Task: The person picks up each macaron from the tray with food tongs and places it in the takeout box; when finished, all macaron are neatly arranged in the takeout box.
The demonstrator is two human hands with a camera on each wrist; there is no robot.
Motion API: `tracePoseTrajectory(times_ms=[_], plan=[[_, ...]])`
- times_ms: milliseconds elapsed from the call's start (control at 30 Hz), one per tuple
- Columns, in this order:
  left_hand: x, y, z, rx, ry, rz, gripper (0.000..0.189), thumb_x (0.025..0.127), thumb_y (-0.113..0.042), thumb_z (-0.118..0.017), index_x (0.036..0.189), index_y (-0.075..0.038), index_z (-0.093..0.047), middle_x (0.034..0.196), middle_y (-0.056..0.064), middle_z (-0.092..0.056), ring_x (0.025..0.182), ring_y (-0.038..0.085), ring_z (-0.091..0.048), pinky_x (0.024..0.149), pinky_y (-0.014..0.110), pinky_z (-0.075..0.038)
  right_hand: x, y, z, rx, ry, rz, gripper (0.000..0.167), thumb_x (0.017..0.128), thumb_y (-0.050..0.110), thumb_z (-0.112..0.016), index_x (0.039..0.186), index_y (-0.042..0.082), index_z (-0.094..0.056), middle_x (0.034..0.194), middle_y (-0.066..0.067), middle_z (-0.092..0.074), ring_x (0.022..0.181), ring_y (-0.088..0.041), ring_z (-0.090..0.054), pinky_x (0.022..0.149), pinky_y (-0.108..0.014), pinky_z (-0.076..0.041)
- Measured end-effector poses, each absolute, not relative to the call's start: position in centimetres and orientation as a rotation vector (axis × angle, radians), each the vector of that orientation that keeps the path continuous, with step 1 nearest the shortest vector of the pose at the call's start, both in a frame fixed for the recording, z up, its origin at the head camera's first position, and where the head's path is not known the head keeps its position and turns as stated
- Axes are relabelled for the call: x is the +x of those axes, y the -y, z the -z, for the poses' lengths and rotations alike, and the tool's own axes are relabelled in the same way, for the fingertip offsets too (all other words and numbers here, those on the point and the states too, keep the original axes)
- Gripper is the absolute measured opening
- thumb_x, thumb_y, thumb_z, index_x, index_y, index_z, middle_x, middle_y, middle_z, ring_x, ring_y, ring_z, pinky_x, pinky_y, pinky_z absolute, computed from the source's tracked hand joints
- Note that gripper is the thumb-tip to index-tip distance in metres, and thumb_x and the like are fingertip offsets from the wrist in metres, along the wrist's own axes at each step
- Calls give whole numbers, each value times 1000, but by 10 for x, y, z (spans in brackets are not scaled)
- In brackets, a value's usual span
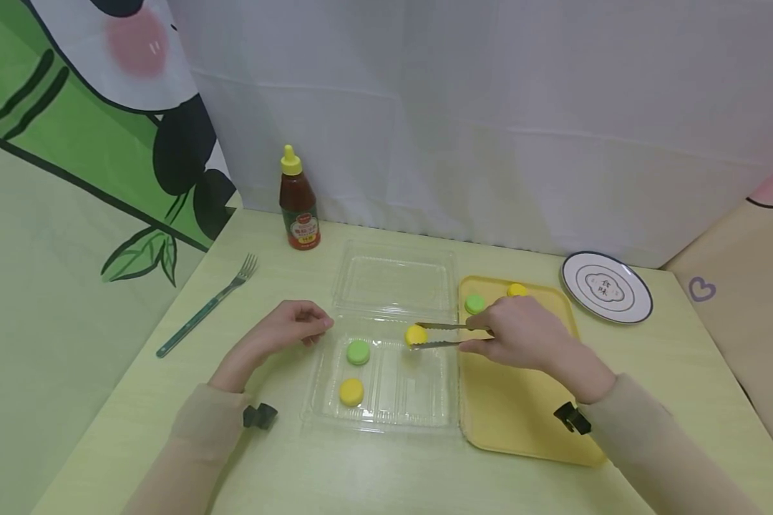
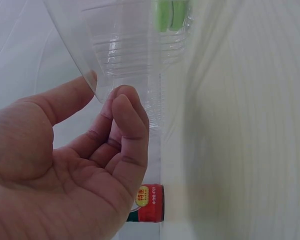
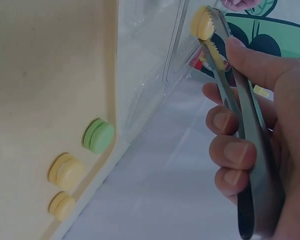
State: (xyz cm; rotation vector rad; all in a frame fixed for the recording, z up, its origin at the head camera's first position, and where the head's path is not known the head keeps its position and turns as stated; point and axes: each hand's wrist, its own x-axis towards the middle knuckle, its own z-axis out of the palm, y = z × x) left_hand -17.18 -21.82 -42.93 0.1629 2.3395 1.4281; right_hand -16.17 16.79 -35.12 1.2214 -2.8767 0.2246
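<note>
My right hand (image 1: 524, 332) grips metal tongs (image 3: 260, 165), whose serrated tips pinch a yellow macaron (image 1: 415, 335) above the right half of a clear plastic container (image 1: 419, 393). In that container's left part lie a green macaron (image 1: 358, 352) and, nearer me, another yellow macaron (image 1: 351, 392). My left hand (image 1: 286, 330) is at the container's far left corner. Thumb and curled fingers pinch the clear edge there in the left wrist view. The attached lid (image 1: 396, 279) lies folded back behind the base.
Right of the container is a yellow tray (image 1: 509, 422), with a green macaron (image 3: 98, 136) and two yellow macarons (image 3: 66, 171) near its far end. A plate (image 1: 634, 304) is at the back right, a sauce bottle (image 1: 301, 211) at the back left, and a fork (image 1: 206, 309) at left.
</note>
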Motion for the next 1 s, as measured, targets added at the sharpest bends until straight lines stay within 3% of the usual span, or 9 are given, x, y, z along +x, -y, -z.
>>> tracePoseTrajectory(times_ms=[267, 633, 1000], plan=[[-171, 218, 428, 159, -2332, -1433, 28, 99, -23, -64, 110, 2, -65, 91, 12, -65, 79, 22, -59, 77, 33, -51, -162, -157, 359, 1250, 2889, -204, 45, 87, 45, -75, 61, 24, -44, 55, 15, -22, 50, -1, -24, 48, -23, -20], [-171, 218, 428, 153, -2325, -1439, 27, 98, -23, -64, 110, 2, -66, 92, 12, -66, 78, 21, -59, 76, 33, -52, -162, -144, 368, 1291, 2897, -224, 57, 87, 43, -76, 61, 22, -30, 60, 12, -13, 55, -4, -15, 51, -24, -15], [-171, 218, 429, 141, -2327, -1437, 27, 99, -23, -65, 110, 2, -66, 92, 11, -65, 79, 21, -58, 76, 34, -51, -165, -137, 376, 1311, 2917, -226, 57, 86, 42, -77, 61, 20, -30, 60, 12, -15, 54, -3, -16, 50, -24, -14]])
